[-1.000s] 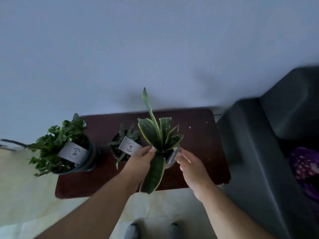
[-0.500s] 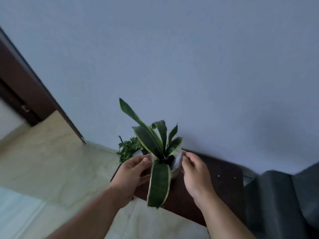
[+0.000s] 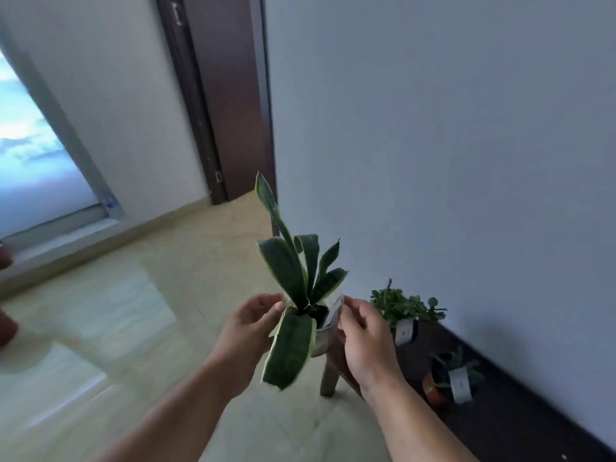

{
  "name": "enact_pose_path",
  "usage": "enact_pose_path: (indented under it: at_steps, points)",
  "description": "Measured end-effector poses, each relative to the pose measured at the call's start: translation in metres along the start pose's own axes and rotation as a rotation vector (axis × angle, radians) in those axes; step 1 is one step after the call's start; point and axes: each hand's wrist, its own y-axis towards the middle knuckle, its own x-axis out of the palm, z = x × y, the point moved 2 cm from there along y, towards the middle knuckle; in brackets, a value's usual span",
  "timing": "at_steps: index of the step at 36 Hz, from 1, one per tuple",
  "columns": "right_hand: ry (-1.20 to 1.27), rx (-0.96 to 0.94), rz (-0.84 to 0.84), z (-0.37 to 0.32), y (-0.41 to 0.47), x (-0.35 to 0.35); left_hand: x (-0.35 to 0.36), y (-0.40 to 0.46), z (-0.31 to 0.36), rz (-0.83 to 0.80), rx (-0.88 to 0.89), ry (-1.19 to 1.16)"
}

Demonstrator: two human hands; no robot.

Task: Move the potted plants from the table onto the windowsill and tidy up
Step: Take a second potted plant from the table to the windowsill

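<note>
Both hands [image 3: 248, 331] [image 3: 366, 341] cup the snake plant [image 3: 293, 285], now lifted off the table [image 3: 500, 425] behind-right, window [image 3: 30, 155] ahead-left.

Pot [image 3: 320, 340] of the snake plant [image 3: 293, 278]: largely hidden by a drooping leaf and both hands. Bench [image 3: 520, 425]: cut off at the right and bottom edges. Labels [image 3: 460, 385] on the two bench plants: print too small to read. Reddish objects [image 3: 6, 325] at the left edge: cropped, possibly pots.

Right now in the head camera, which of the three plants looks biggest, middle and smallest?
1. Snake plant, largest, though held nearest the camera.
2. Bushy plant on the table.
3. Small plant, smallest.
</note>
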Motion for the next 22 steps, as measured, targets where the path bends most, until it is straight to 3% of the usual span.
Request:
enact_pose_path:
  at_steps: [10, 11, 12, 22]
  points:
    - [-0.061, -0.004, -0.216, -0.029, 0.007, 0.250, -0.235, 0.031, 0.032, 0.128, 0.030, -0.131]
    - [-0.072, 0.010, -0.215, -0.029, 0.005, 0.251, -0.236, 0.032, 0.031, 0.136, 0.030, -0.144]
    - [-0.071, 0.000, -0.265, -0.035, 0.007, 0.304, -0.284, 0.034, 0.040, 0.174, 0.042, -0.180]
    - [-0.018, 0.005, -0.445, -0.048, 0.030, 0.489, -0.451, 0.061, 0.065, 0.391, 0.067, -0.268]
